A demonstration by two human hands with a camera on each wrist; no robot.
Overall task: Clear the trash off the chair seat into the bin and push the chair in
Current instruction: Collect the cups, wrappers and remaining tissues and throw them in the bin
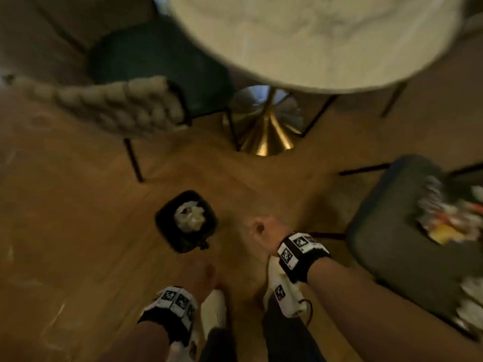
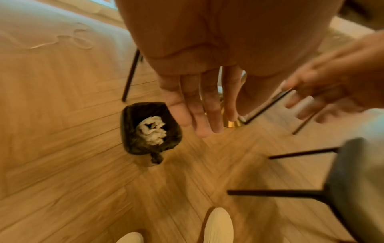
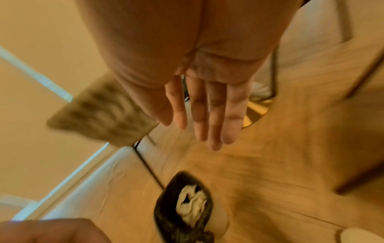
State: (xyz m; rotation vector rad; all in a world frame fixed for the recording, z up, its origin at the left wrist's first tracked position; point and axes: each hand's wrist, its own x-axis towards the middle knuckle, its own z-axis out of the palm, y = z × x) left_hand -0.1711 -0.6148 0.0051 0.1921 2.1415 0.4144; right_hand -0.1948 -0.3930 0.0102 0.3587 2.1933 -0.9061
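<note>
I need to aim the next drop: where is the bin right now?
In the head view the black-lined bin stands on the wood floor, left of the right hand, between the beige chair and the person's feet.

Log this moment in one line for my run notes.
left hand open, empty | right hand open, empty | bin holds paper | trash on chair seat

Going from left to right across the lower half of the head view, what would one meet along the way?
Bin holding crumpled white trash → right hand → grey chair → trash on its seat.
</note>
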